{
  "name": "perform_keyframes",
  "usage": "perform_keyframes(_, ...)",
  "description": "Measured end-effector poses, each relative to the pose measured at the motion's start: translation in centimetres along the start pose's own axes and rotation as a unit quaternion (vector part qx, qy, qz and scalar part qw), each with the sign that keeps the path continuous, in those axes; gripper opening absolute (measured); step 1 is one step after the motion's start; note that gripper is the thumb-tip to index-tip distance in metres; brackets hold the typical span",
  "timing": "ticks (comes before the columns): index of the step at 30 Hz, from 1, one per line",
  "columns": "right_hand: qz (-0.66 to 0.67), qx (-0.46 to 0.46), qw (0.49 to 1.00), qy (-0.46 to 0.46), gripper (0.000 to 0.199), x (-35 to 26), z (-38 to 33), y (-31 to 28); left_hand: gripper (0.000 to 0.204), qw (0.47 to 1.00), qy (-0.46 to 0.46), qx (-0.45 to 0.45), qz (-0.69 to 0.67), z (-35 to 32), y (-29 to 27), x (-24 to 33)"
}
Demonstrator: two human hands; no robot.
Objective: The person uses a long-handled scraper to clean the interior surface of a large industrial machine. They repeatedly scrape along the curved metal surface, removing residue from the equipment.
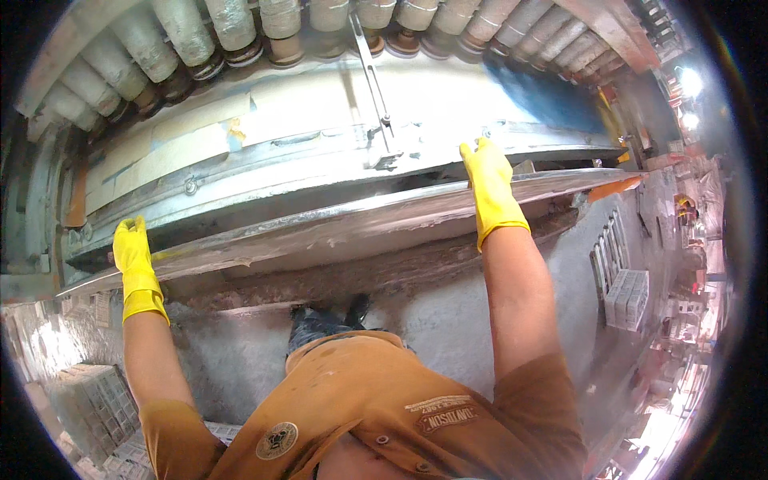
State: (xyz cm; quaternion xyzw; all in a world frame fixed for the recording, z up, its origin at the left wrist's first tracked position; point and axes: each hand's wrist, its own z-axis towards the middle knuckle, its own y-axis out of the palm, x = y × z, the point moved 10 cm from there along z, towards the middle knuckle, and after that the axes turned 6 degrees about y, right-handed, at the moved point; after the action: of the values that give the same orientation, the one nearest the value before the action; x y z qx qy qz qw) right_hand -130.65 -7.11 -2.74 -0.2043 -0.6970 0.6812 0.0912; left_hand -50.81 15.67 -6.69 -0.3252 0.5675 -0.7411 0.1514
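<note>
Both my hands wear yellow rubber gloves and are spread wide apart along a long machine. At the left end, my left hand (134, 250) is closed over the near edge of a long, light metal frame (264, 172). Farther along to the right, my right hand (489, 170) has its fingers curled on the same edge; the fingertips are partly hidden. Below the frame runs a dark gap, then a long metal ledge (336, 214) that both wrists cross. A slotted metal bar (371, 76) rises from a bracket at the frame's middle.
A row of pale rollers (280, 20) lines the machine's far side, behind a pale sheet (308, 104). White slatted crates (628, 300) stand on the floor to the right, and stacked blocks (92, 404) at the lower left. An orange piece (614, 189) sits at the ledge's right end.
</note>
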Motion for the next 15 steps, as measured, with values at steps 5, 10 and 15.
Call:
perform_keyframes(5,0.002,-0.007,1.000,0.009,0.055,-0.2,0.0,-0.2,0.050,1.000,-0.015,-0.011,-0.008,0.3,0.7,-1.2)
perform_keyframes(10,0.009,-0.012,1.000,0.024,0.064,0.5,0.5,0.5,0.051,1.000,-0.005,0.004,0.011,-0.2,-0.2,0.1)
perform_keyframes(15,-0.012,-0.043,0.998,0.049,0.066,0.8,0.9,1.1,0.053,1.000,-0.005,-0.001,0.018,0.1,0.3,-0.5)
